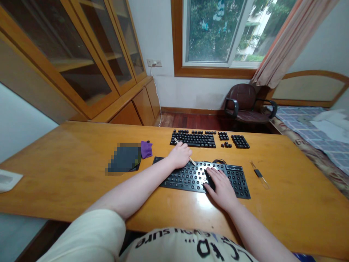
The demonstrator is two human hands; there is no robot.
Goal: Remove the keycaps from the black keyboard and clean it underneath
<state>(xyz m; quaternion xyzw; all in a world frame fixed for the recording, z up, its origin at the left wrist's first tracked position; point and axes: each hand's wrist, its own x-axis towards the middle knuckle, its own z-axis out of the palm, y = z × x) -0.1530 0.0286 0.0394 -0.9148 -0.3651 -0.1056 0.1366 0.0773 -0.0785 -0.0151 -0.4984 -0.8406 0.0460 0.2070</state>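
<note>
A bare black keyboard base (234, 180) with no keycaps lies on the wooden desk (81, 174) in front of me. Behind it, its black keycaps (194, 139) sit laid out in keyboard order. My left hand (180, 155) is closed on a thin pale stick (192, 161), its tip over the base's top edge. My right hand (221, 185) rests on the base's middle, fingers curled on a small black object (209, 179) that I cannot name.
A dark pouch (124, 159) and a purple cloth (146, 149) lie left of the keyboard base. A wire keycap puller (259, 173) lies to its right. White paper (8, 179) sits at the desk's left edge. A chair (244, 105) and a bed (313, 127) stand behind.
</note>
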